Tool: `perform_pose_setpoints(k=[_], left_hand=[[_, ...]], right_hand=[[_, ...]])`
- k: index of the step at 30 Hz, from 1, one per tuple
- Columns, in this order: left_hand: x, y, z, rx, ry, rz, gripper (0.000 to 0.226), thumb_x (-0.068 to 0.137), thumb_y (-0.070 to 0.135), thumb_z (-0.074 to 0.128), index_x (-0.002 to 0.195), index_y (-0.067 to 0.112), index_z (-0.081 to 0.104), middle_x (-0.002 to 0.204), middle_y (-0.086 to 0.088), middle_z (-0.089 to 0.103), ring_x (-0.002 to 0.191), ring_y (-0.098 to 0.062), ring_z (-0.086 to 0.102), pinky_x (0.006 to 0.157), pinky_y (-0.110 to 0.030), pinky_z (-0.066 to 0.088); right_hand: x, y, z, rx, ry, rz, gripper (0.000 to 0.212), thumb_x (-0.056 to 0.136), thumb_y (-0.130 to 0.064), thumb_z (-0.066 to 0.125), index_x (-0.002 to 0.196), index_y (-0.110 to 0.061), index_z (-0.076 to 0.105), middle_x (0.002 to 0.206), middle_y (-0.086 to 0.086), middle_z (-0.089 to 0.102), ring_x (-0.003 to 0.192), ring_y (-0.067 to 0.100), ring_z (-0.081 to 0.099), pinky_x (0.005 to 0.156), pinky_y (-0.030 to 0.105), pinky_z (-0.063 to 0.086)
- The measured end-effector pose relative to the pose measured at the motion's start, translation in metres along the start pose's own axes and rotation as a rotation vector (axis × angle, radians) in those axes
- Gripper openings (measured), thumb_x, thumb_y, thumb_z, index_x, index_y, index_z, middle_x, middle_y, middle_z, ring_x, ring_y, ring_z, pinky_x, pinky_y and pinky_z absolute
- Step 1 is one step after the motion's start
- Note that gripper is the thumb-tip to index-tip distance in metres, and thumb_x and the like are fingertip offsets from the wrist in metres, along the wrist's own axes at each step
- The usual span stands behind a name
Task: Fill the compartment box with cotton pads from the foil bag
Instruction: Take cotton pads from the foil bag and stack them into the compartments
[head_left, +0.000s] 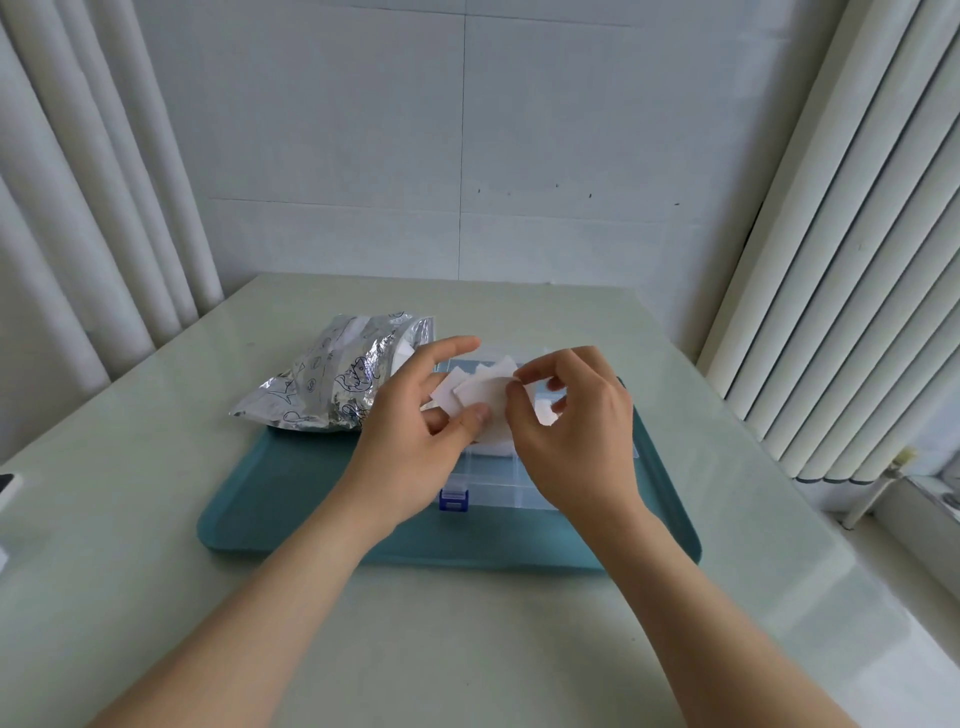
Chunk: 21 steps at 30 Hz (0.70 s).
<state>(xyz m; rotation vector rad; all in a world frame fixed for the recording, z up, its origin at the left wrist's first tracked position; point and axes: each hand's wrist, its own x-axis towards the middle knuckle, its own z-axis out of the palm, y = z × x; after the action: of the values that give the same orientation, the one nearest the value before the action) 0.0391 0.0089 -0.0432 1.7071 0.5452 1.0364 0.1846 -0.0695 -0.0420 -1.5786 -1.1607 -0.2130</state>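
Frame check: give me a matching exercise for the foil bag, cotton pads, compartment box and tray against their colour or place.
1 foil bag
2 cotton pads
3 compartment box
4 tray

A teal, on the table
B white, held by left hand and right hand
C silver, at the tray's far left corner
D clear, with blue latch, on the tray

Pairs: 1-C, 2-B, 3-D, 4-A

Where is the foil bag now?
In the head view, the foil bag lies over the far-left corner of the teal tray, just left of the left hand.
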Motion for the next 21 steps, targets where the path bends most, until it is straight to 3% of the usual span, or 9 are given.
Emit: perform_pose_setpoints(k=[3, 6, 8, 13, 17, 19, 21], left_hand=[[0.000, -0.001, 0.001, 0.044, -0.029, 0.006, 0.049, 0.099, 0.001, 0.070, 0.130, 0.039, 0.068, 0.123, 0.014, 0.072, 0.081, -0.038, 0.076, 0.091, -0.051, 0.063], [0.001, -0.003, 0.001, 0.090, -0.037, -0.022, 0.044, 0.099, 0.006, 0.071, 0.122, 0.043, 0.072, 0.113, -0.011, 0.077, 0.082, -0.056, 0.069, 0.086, -0.067, 0.058], [0.001, -0.005, 0.000, 0.087, -0.034, -0.037, 0.041, 0.099, 0.004, 0.071, 0.119, 0.041, 0.074, 0.106, -0.010, 0.079, 0.085, -0.056, 0.069, 0.084, -0.070, 0.057], [-0.001, -0.001, 0.000, 0.066, -0.002, -0.062, 0.039, 0.097, 0.001, 0.072, 0.118, 0.034, 0.075, 0.108, 0.012, 0.079, 0.084, -0.027, 0.079, 0.092, -0.051, 0.062], [0.002, -0.001, -0.003, 0.066, 0.036, -0.067, 0.041, 0.092, 0.008, 0.081, 0.119, 0.038, 0.075, 0.113, 0.015, 0.078, 0.083, -0.029, 0.079, 0.090, -0.047, 0.060], [0.003, -0.001, -0.004, 0.042, 0.080, -0.059, 0.040, 0.091, 0.006, 0.082, 0.118, 0.034, 0.075, 0.118, 0.012, 0.076, 0.083, -0.020, 0.080, 0.087, -0.034, 0.063], [0.003, -0.001, -0.004, 0.023, 0.121, -0.048, 0.037, 0.091, 0.004, 0.080, 0.118, 0.029, 0.075, 0.117, 0.008, 0.076, 0.083, -0.015, 0.080, 0.080, -0.020, 0.060]], right_hand=[[0.000, -0.002, -0.002, 0.017, 0.017, 0.037, 0.012, 0.087, -0.016, 0.076, 0.087, -0.025, 0.069, 0.092, -0.016, 0.062, 0.089, 0.005, 0.058, 0.075, 0.011, 0.037], [0.001, -0.004, -0.006, 0.007, 0.018, -0.025, 0.013, 0.088, -0.014, 0.077, 0.088, -0.025, 0.070, 0.094, -0.018, 0.061, 0.094, 0.007, 0.057, 0.078, 0.010, 0.037], [0.001, -0.005, -0.007, -0.003, 0.001, -0.095, 0.013, 0.089, -0.013, 0.077, 0.091, -0.024, 0.072, 0.097, -0.016, 0.061, 0.096, 0.008, 0.058, 0.080, 0.012, 0.039], [-0.001, -0.003, -0.005, -0.074, -0.001, -0.204, 0.010, 0.095, -0.014, 0.074, 0.096, -0.022, 0.069, 0.096, -0.023, 0.060, 0.096, 0.010, 0.056, 0.080, 0.015, 0.042], [0.003, 0.000, -0.008, -0.059, -0.031, -0.193, 0.013, 0.098, -0.006, 0.070, 0.099, -0.018, 0.065, 0.090, -0.034, 0.059, 0.090, -0.006, 0.059, 0.083, 0.006, 0.040], [0.006, 0.001, -0.009, -0.005, -0.013, -0.138, 0.015, 0.097, -0.003, 0.069, 0.100, -0.017, 0.066, 0.089, -0.030, 0.065, 0.086, -0.006, 0.063, 0.079, 0.008, 0.045], [0.009, 0.002, -0.011, 0.100, 0.019, -0.013, 0.018, 0.098, -0.004, 0.066, 0.105, -0.020, 0.070, 0.087, -0.020, 0.072, 0.083, 0.004, 0.069, 0.073, 0.018, 0.052]])
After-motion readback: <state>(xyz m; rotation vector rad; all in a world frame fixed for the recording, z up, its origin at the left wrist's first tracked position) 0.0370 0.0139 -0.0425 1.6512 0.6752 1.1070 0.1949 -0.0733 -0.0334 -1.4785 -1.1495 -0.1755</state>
